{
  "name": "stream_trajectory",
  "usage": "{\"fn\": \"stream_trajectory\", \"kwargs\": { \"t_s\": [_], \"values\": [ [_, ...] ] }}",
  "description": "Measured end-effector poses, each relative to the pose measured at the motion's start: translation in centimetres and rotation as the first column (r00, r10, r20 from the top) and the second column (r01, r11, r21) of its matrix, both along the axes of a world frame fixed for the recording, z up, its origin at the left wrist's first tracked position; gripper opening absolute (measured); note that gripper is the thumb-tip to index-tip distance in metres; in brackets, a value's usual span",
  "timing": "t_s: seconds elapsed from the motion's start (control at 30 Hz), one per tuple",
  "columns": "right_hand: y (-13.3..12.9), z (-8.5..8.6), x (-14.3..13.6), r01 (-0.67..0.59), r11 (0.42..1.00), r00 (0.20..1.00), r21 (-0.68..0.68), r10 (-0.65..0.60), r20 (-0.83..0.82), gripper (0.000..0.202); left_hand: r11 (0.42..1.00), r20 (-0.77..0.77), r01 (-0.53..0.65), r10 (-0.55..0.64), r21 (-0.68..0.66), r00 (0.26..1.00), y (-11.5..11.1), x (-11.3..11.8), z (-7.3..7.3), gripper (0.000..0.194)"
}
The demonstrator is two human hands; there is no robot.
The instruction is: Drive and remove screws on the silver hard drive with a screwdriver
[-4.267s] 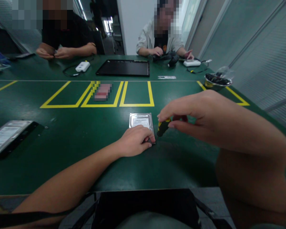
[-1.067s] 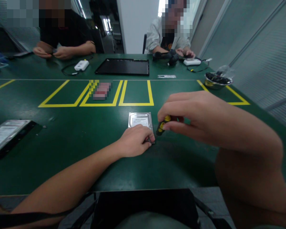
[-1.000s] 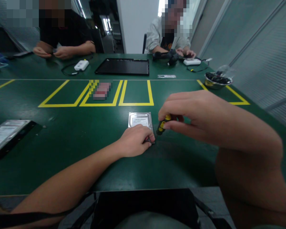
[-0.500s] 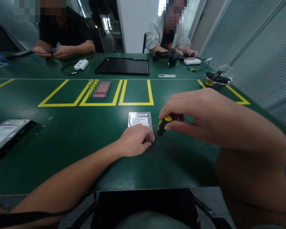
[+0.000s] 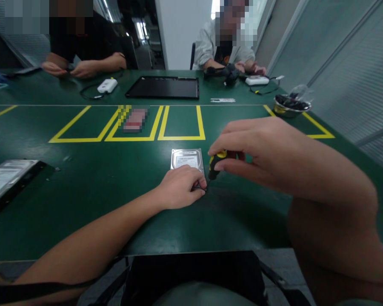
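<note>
A small silver hard drive [image 5: 187,157] with a white label lies flat on the green table. My left hand [image 5: 181,187] covers its near part, with fingers and thumb curled round the near right corner. In my right hand [image 5: 247,146] is a short yellow and black screwdriver [image 5: 215,165], pinched between thumb and fingers and tilted, its lower end beside the drive's right edge. Whether the tip touches the drive is too small to tell.
A larger drive [image 5: 11,176] lies at the left, small pieces [image 5: 57,169] beside it. Beyond the yellow-taped boxes are a black panel [image 5: 164,88] and a metal bowl [image 5: 290,108] of dark items. Two people sit across the green table [image 5: 115,229].
My right hand and the screwdriver have shifted slightly left, and the screwdriver stands a little more upright. My left hand stays on the drive.
</note>
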State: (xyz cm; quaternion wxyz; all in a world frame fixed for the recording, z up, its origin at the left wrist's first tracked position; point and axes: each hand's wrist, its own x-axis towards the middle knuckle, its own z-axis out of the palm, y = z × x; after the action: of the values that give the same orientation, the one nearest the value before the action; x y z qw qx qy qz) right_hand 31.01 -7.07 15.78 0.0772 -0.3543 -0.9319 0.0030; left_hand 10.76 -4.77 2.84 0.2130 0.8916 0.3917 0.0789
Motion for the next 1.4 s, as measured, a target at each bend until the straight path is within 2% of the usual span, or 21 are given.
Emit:
{"fn": "stream_trajectory", "kwargs": {
  "t_s": [0.1,0.23,0.6,0.8,1.07,1.23,1.4],
  "values": [
    [0.04,-0.01,0.05,0.042,0.999,0.998,-0.028,-0.041,0.045,0.021,1.000,0.000,-0.003,0.003,-0.012,1.000,0.03,0.06,0.07,0.009],
    [0.19,-0.37,0.35,0.097,0.994,0.994,0.042,-0.099,0.048,0.018,1.000,-0.001,-0.006,0.006,-0.023,1.000,0.11,0.07,-0.01,0.009],
    [-0.08,-0.30,0.54,-0.012,0.998,1.000,-0.069,0.011,-0.010,0.016,1.000,0.017,0.001,-0.001,-0.010,1.000,0.19,-0.04,-0.29,0.008],
    [-0.27,-0.09,0.00,-0.043,0.998,0.998,-0.055,0.040,-0.050,0.012,1.000,0.020,0.001,0.000,-0.007,1.000,0.19,-0.08,-0.34,0.009],
    [-0.16,-0.82,-0.32,0.052,0.995,0.999,0.089,-0.052,-0.010,0.016,1.000,0.016,0.002,-0.002,-0.027,1.000,0.19,0.03,-0.17,0.008],
    [-0.16,-0.66,-0.29,0.074,0.994,0.997,0.083,-0.075,0.003,0.013,1.000,0.013,0.001,-0.001,-0.021,1.000,0.16,0.04,-0.27,0.009],
    [-0.30,-0.48,-0.25,0.045,0.998,0.999,0.046,-0.045,-0.003,0.008,1.000,0.018,-0.001,0.001,-0.020,1.000,0.24,0.03,-0.22,0.009]
  ]
}}
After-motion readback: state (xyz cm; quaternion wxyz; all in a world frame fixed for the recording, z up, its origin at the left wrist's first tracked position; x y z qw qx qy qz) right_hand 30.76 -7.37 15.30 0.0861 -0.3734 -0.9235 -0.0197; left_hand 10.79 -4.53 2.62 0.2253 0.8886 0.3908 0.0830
